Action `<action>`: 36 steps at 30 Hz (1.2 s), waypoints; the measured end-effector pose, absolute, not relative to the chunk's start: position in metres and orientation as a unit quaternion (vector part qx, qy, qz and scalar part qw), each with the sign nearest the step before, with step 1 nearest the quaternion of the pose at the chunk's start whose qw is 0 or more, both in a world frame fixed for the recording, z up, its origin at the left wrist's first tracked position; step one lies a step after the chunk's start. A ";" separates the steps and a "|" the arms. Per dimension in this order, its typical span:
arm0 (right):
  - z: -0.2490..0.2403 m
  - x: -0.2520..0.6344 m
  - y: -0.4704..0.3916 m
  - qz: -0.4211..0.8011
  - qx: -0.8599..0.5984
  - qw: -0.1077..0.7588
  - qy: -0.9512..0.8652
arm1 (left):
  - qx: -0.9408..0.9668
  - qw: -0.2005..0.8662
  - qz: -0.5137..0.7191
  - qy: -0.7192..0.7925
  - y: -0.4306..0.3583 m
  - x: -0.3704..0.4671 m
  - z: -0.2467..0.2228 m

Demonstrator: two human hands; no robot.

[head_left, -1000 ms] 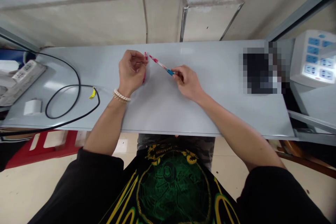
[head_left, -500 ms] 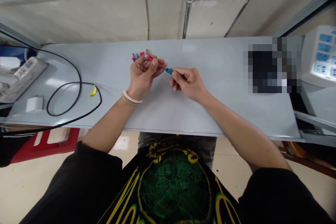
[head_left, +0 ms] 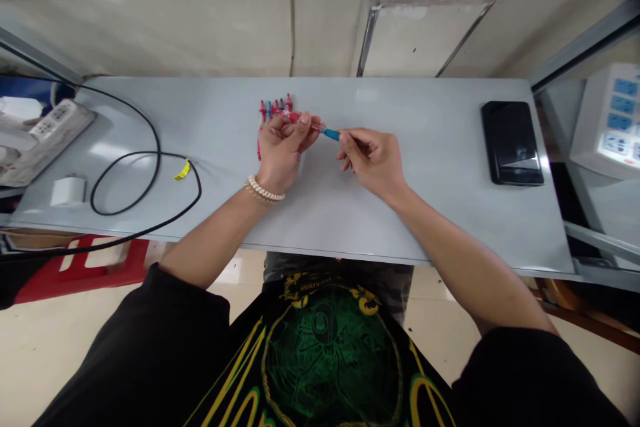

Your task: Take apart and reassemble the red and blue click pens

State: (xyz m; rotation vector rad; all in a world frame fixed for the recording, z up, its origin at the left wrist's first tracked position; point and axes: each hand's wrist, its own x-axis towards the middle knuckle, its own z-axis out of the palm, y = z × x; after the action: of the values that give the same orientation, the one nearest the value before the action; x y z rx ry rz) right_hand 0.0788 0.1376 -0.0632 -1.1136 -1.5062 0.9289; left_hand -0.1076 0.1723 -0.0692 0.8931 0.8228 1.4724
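Between my two hands runs a pen [head_left: 317, 125], with a red end and clear barrel on the left and a blue grip on the right. My left hand [head_left: 285, 147] is closed around the red end, thumb on top. The tip of the blue part sits pinched in the fingers of my right hand [head_left: 373, 159]. Just behind my left hand lie several red, blue and dark pens [head_left: 263, 109] in a row on the table, their lower parts mostly hidden by the hand.
On the grey table [head_left: 320, 213], a looped black cable [head_left: 159, 153] with a yellow tag and a white charger [head_left: 68, 191] lie at left. A power strip [head_left: 47, 140] is farther left. A black phone-like device [head_left: 513, 143] lies at right, near a white socket panel [head_left: 607, 120].
The view has shifted slightly, so the hands appear a little farther right. Both keep hold of the pen. More of the pens behind the left hand shows.
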 end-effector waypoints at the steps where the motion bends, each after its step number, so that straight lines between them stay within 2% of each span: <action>1: -0.064 0.079 0.138 0.381 -0.451 0.512 -0.624 | 0.378 0.583 0.630 0.347 0.172 -0.107 -0.068; 4: -0.064 0.079 0.140 0.364 -0.433 0.549 -0.615 | 0.364 0.591 0.634 0.342 0.172 -0.107 -0.065; 8: -0.059 0.079 0.138 0.424 -0.441 0.528 -0.589 | 0.363 0.583 0.634 0.356 0.173 -0.108 -0.064; 12: -0.055 0.080 0.136 0.374 -0.439 0.550 -0.603 | 0.377 0.572 0.632 0.361 0.172 -0.109 -0.062; 16: -0.057 0.080 0.137 0.417 -0.437 0.530 -0.595 | 0.383 0.570 0.631 0.362 0.172 -0.109 -0.062; 20: -0.058 0.079 0.136 0.381 -0.434 0.549 -0.605 | 0.378 0.573 0.627 0.367 0.172 -0.108 -0.062; 24: -0.056 0.078 0.135 0.426 -0.447 0.523 -0.588 | 0.379 0.571 0.621 0.379 0.172 -0.108 -0.061; 29: -0.057 0.080 0.136 0.363 -0.445 0.534 -0.620 | 0.382 0.588 0.614 0.362 0.172 -0.109 -0.061; 36: -0.054 0.081 0.135 0.463 -0.426 0.474 -0.616 | 0.403 0.592 0.593 0.369 0.170 -0.109 -0.058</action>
State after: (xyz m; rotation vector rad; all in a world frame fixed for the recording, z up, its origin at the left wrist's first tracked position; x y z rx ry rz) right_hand 0.0805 0.1353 -0.0536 -1.0419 -1.5077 1.1320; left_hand -0.1087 0.1697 -0.0581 0.9385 0.8581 1.3784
